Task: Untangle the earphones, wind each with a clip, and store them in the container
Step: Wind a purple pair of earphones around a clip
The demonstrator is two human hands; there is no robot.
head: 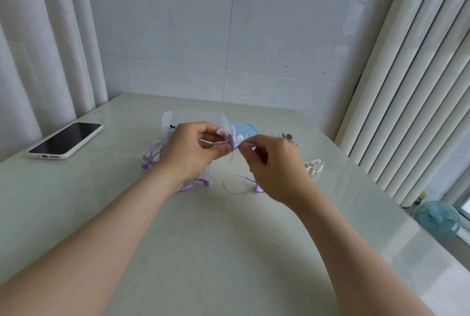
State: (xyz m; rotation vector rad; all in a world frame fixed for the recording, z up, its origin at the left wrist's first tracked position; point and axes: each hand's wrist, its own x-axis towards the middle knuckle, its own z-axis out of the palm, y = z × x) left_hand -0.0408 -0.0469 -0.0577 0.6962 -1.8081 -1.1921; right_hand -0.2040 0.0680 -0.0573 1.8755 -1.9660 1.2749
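The person works over a big pale table [229, 239]. At its far side stands a clear container [178, 118], with its blue lid [245, 129] lying just beside it. Something small and dark lies inside the container, too small to tell what it is.

The step looks like winding. One pair of purple earphones [230, 140] is going round a white clip [232, 157], and both are up in the air in front of the container.

The left hand [189, 153] curls its fingers and thumb round the clip and the cord already on it. The right hand [276, 168] is just beside it. Its thumb and first finger pinch the thin cord right next to the clip, and its other fingers are curled in.

From the pinch, the loose cord [235, 187] goes down to the table under the right hand. It ends at a little purple earbud [258, 188].

More purple earphones [152, 153] lie in a messy heap on the table behind the left wrist. They look like they are not untangled yet, so a good part of the job seems left.

The next move likely needs the right hand to bring the cord round the clip again while the left hand holds the clip steady. The cord is thin and floppy, so it could slip off if it goes slack.

Spare white clips [314, 166] wait on the table near the right hand.
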